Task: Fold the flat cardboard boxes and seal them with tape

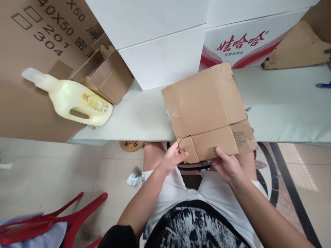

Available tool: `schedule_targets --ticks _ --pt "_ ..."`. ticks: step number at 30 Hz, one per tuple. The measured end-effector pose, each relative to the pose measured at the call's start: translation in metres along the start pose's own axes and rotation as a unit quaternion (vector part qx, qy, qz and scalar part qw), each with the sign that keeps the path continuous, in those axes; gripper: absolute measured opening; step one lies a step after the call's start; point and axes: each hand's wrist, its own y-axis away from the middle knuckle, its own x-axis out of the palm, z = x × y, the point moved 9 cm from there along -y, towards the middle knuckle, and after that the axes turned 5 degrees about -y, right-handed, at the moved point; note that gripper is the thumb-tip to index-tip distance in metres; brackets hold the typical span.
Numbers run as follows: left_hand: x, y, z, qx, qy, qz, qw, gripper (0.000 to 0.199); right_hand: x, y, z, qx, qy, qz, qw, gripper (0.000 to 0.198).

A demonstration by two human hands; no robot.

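A creased, flattened piece of brown cardboard [204, 103] is tilted over the front edge of the pale green bench top. My left hand [172, 159] grips its near left corner, thumb on the upper face and fingers at the edge. My right hand [227, 166] holds the near edge further right, its thumb on top and the other fingers hidden underneath. A flap with a dark printed stamp [242, 140] sticks out at the right end of the cardboard. Part of a small metallic thing [248, 110] shows from behind its right edge.
White cartons [160, 55] stand behind the cardboard. On the left are a yellow detergent bottle [80, 103], a small open brown box [111, 75] and a large carton [15, 86]. More cardboard [297, 51] and a blue pen [323, 85] lie right. A red chair [74, 220] stands lower left.
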Motion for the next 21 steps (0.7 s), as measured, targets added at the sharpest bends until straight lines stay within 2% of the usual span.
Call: schedule_targets --ticks 5,8,10,13,16,19,21 --pt "0.024 -0.011 0.0 0.024 0.008 -0.017 1.0 0.075 0.014 0.003 0.009 -0.022 0.004 0.034 0.999 0.065" --pt "0.036 -0.02 -0.005 0.023 -0.029 0.001 0.999 0.073 0.007 0.005 0.014 -0.028 0.015 0.013 0.999 0.059" --pt "0.043 -0.026 -0.007 0.013 -0.092 0.017 0.996 0.063 -0.004 0.007 0.028 -0.073 0.029 -0.009 0.997 0.053" --pt "0.048 -0.032 -0.003 -0.031 -0.176 0.046 0.983 0.045 -0.027 0.009 0.067 -0.17 0.056 -0.044 0.983 0.046" --pt "0.04 -0.03 0.004 -0.074 -0.205 0.047 0.975 0.04 -0.061 0.011 0.121 -0.257 0.1 -0.138 0.951 0.039" --pt "0.024 -0.024 0.013 -0.097 -0.214 0.036 0.971 0.039 -0.094 0.016 0.182 -0.311 0.169 -0.276 0.894 0.028" --pt "0.013 -0.019 0.02 -0.105 -0.219 0.026 0.97 0.039 -0.096 0.012 0.221 -0.349 0.232 -0.301 0.857 0.024"
